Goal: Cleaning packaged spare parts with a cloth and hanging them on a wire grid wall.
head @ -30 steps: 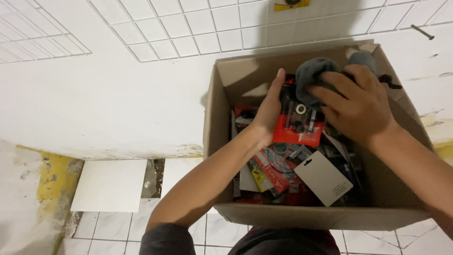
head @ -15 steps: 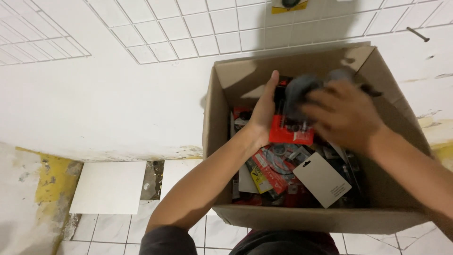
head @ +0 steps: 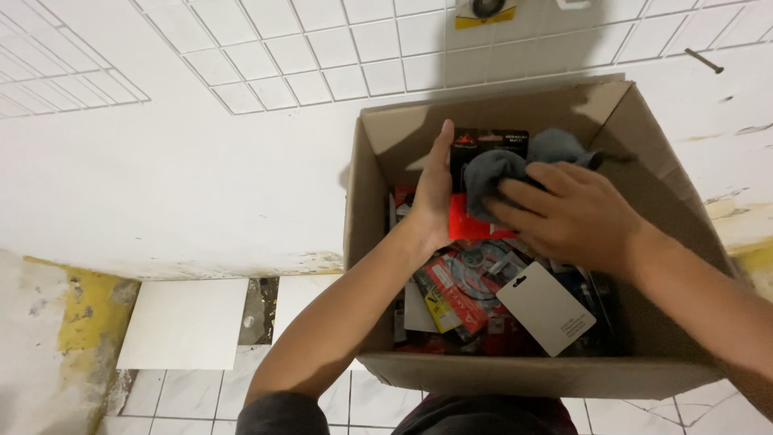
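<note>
The person leans over an open cardboard box [head: 366, 242] held against a white tiled wall [head: 241, 48]. The left hand [head: 433, 193] reaches in from below, forearm slanting up from the lower left, palm flat and fingers pressed together and straight, backing a red and black carded package [head: 475, 145] that stands upright near the box's far wall. The right hand [head: 568, 213] comes in from the right with the wrist bent, its fingers slightly spread and curled over a grey cloth [head: 503, 165], pressing it against the front of that package. Below the hands lies a jumble of other packaged goods, with a blank white card [head: 547, 308] on top toward the near right.

Compared with a second ago, the package is lifted higher, so its black top now shows above the cloth, and the left hand has stretched further up along its side. The right hand has slid lower and leftward, with the cloth now bunched under its fingertips rather than under the palm.
</note>
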